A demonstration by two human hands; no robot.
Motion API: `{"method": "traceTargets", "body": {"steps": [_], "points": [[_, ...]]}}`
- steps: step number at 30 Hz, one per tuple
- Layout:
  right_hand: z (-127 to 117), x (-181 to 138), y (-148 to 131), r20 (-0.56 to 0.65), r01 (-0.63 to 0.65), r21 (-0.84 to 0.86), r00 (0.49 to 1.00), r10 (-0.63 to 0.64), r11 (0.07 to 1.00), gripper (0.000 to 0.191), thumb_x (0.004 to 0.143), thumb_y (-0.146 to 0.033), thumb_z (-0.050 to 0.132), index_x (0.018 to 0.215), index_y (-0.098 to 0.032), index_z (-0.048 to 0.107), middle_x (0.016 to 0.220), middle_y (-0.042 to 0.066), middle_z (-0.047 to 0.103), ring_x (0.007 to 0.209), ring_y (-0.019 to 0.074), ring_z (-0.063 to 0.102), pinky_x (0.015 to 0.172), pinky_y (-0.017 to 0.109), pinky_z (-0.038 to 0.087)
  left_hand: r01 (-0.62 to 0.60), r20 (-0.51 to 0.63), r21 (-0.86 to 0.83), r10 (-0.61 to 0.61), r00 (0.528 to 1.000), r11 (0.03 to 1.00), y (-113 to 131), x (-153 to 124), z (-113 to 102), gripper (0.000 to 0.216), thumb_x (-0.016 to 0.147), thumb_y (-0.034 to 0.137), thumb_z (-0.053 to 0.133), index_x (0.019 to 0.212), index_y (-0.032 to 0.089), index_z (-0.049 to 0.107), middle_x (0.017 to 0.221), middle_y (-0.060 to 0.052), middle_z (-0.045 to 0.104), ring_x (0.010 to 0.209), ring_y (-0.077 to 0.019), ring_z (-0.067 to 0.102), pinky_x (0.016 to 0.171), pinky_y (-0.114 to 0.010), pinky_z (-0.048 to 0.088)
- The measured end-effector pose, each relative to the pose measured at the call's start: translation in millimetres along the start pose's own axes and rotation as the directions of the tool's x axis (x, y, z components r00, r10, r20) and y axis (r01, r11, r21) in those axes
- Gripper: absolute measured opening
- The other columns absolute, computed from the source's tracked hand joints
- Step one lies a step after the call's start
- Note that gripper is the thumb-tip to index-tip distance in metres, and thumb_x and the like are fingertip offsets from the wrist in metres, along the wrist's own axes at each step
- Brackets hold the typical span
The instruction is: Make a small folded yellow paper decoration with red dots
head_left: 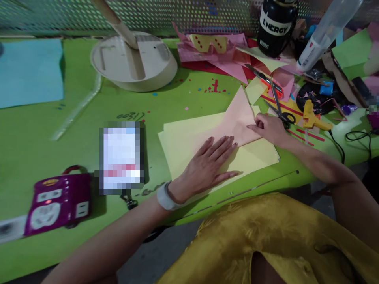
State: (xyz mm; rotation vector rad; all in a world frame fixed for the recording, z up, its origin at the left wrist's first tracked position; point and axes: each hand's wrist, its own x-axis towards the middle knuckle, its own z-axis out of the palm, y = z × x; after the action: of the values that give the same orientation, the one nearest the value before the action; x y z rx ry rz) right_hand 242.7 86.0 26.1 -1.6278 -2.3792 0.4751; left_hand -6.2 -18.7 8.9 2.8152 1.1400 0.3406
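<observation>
A folded sheet of pink paper (238, 118) lies on top of a few pale yellow sheets (189, 126) near the table's front edge. My left hand (211, 161) rests flat with fingers spread, its fingertips over the lower left of the pink paper and its palm on the yellow sheets. At the right edge of the pink paper, my right hand (269, 128) is closed with its fingers curled, thumb and fingertips at the paper's edge. Part of the pink sheet is hidden under my left hand.
Right of the paper lie scissors (280, 104), a box cutter (265, 79) and a yellow glue gun (312, 116). A black jar (278, 29) and paper scraps stand behind. A round white lamp base (133, 63), a blurred-out phone (121, 157) and a purple radio-like box (59, 203) are left.
</observation>
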Motion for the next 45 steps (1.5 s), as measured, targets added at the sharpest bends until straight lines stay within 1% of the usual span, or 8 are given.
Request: {"method": "traceTargets", "body": {"steps": [9, 13, 17, 19, 21, 23, 25, 45], "points": [[-5.7, 2.4, 4.3, 0.045, -0.053, 0.027, 0.998, 0.052, 0.998, 0.028, 0.089, -0.045, 0.063, 0.078, -0.020, 0.058, 0.073, 0.000, 0.065, 0.065, 0.0138, 0.055, 0.058, 0.027, 0.031, -0.009, 0.010, -0.007, 0.009, 1.000, 1.000, -0.9, 0.1, 0.3, 0.081, 0.098, 0.060, 0.036, 0.159, 0.021, -0.001, 0.159, -0.013, 0.032, 0.148, -0.0274, 0.027, 0.121, -0.049, 0.017], [-25.6, 3.4, 7.7, 0.017, -0.080, 0.018, 0.997, 0.079, 0.997, 0.019, 0.089, -0.038, 0.063, 0.086, -0.020, 0.064, 0.080, 0.003, 0.071, 0.069, 0.0164, 0.061, 0.060, 0.028, 0.037, -0.011, 0.001, -0.015, 0.011, 1.000, 1.000, -1.0, 0.1, 1.4, 0.082, 0.097, 0.060, 0.037, 0.159, 0.022, 0.000, 0.159, -0.013, 0.033, 0.148, -0.0270, 0.028, 0.122, -0.048, 0.016], [-45.1, -8.2, -3.7, -0.028, 0.086, -0.003, 0.996, -0.086, 0.996, 0.027, 0.096, -0.040, 0.052, 0.103, -0.018, 0.067, 0.102, 0.009, 0.073, 0.089, 0.0213, 0.066, 0.075, 0.033, 0.047, -0.014, -0.004, -0.017, 0.014, 1.000, 1.000, -1.3, 0.2, 2.5, 0.082, 0.097, 0.061, 0.037, 0.159, 0.022, -0.001, 0.159, -0.013, 0.033, 0.148, -0.0275, 0.028, 0.121, -0.049, 0.017], [-39.7, -18.4, -11.6, 0.051, 0.309, -0.023, 0.950, -0.307, 0.951, 0.040, 0.097, -0.046, 0.049, 0.119, -0.016, 0.064, 0.121, 0.013, 0.069, 0.111, 0.0253, 0.063, 0.092, 0.039, 0.047, -0.012, 0.005, -0.006, 0.012, 1.000, 1.000, -1.5, 0.1, 2.9, 0.084, 0.096, 0.062, 0.036, 0.158, 0.021, -0.002, 0.158, -0.014, 0.034, 0.148, -0.0285, 0.028, 0.121, -0.050, 0.018], [-23.8, -28.5, -16.4, 0.175, 0.534, -0.022, 0.834, -0.523, 0.845, 0.058, 0.095, -0.054, 0.048, 0.137, -0.013, 0.053, 0.142, 0.015, 0.055, 0.133, 0.0278, 0.049, 0.109, 0.043, 0.038, -0.016, 0.007, -0.001, 0.016, 1.000, 1.000, -1.8, 0.0, 3.5, 0.084, 0.096, 0.062, 0.036, 0.158, 0.021, -0.003, 0.158, -0.014, 0.034, 0.148, -0.0288, 0.026, 0.121, -0.051, 0.018], [-4.0, -36.4, -16.4, 0.253, 0.645, -0.022, 0.742, -0.620, 0.763, 0.073, 0.094, -0.061, 0.044, 0.148, -0.011, 0.039, 0.156, 0.017, 0.038, 0.146, 0.0282, 0.031, 0.118, 0.046, 0.027, -0.023, -0.004, -0.011, 0.023, 1.000, 1.000, -2.0, -0.2, 4.1, 0.083, 0.097, 0.060, 0.036, 0.158, 0.020, -0.003, 0.158, -0.014, 0.034, 0.148, -0.0283, 0.026, 0.121, -0.050, 0.017], [12.3, -41.2, -13.2, 0.293, 0.677, -0.036, 0.710, -0.640, 0.735, 0.082, 0.094, -0.066, 0.038, 0.152, -0.009, 0.030, 0.160, 0.018, 0.027, 0.150, 0.0282, 0.021, 0.122, 0.049, 0.019, -0.022, -0.020, -0.025, 0.022, 1.000, 0.999, -2.2, -0.5, 4.7, 0.083, 0.097, 0.059, 0.037, 0.158, 0.020, -0.003, 0.158, -0.014, 0.033, 0.148, -0.0277, 0.027, 0.121, -0.049, 0.016], [26.2, -46.5, -5.6, 0.282, 0.668, -0.053, 0.724, -0.630, 0.743, 0.085, 0.095, -0.067, 0.032, 0.155, -0.008, 0.020, 0.162, 0.019, 0.020, 0.152, 0.0270, 0.013, 0.123, 0.052, 0.015, -0.022, -0.028, -0.027, 0.021, 0.999, 0.999, -2.9, -2.0, 6.4, 0.083, 0.097, 0.058, 0.039, 0.159, 0.021, -0.002, 0.159, -0.013, 0.033, 0.148, -0.0268, 0.026, 0.123, -0.047, 0.014]]}}
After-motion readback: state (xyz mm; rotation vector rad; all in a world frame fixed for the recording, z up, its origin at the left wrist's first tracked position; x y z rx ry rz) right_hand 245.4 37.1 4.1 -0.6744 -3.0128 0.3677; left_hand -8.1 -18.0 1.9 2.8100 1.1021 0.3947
